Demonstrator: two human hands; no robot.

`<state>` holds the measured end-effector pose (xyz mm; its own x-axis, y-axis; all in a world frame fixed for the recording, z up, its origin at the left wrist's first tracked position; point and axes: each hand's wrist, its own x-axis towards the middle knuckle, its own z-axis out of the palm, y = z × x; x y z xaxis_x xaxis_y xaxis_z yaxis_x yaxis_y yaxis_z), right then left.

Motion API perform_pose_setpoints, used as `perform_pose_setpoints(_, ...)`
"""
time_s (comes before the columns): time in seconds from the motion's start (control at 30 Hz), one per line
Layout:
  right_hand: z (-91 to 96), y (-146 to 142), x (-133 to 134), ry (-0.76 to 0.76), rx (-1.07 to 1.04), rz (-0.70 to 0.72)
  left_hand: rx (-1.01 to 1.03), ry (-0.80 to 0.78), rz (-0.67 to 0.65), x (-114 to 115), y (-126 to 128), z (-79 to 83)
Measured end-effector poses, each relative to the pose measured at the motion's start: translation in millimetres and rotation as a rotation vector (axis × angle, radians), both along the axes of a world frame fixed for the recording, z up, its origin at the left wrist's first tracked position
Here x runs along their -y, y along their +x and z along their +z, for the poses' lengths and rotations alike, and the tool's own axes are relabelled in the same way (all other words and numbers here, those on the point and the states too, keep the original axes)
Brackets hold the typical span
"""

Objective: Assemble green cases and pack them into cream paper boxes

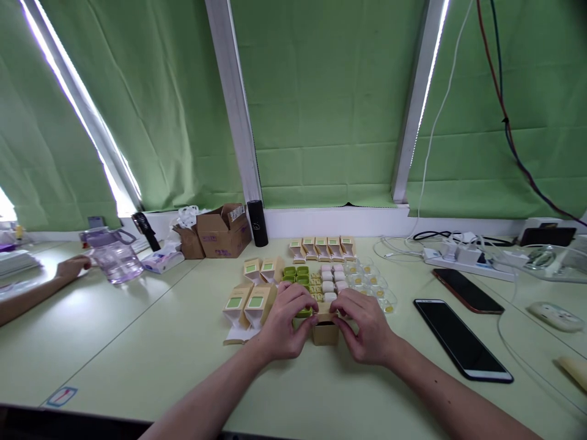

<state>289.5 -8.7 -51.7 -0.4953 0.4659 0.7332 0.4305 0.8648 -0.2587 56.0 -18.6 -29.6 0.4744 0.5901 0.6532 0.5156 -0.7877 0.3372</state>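
Note:
Both my hands meet over a small brown cardboard box (325,333) standing on the pale green table (160,342). My left hand (287,321) has its fingers curled on the box's left top edge, beside a green insert (303,312). On the right top edge my right hand (364,324) pinches the flap. Behind the box lie rows of green trays (296,273), white pieces (332,278) and clear yellow-dotted lids (371,282). Folded cartons with green labels (250,302) stand at the left.
A row of small open cartons (322,247) stands further back. Two phones (461,339) lie at the right, near a power strip (463,255) with cables. At the left are brown boxes (222,232), a black cylinder (257,223), a purple jug (112,253) and another person's hand (71,267).

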Motion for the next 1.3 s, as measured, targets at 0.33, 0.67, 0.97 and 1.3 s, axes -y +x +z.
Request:
perform_pose_setpoints(0.33,-1.3,-3.5,-1.0,0.116,-0.063,0.071,-0.044,0.175,-0.076,-3.7,0.1,-6.5)
perform_pose_setpoints(0.67,-0.9,-3.3,-0.5,0.117,-0.052,0.095,-0.067,0.187,-0.092,-2.3,0.7,-5.7)
perform_pose_setpoints(0.97,-1.8,-2.0,-1.5,0.116,-0.028,0.132,-0.083,0.206,-0.109,-2.3,0.1,-8.9)
perform_pose_setpoints(1.3,-2.5,-3.3,-1.5,0.122,-0.03,0.135,-0.085,0.213,-0.151,-2.8,1.2,-7.4)
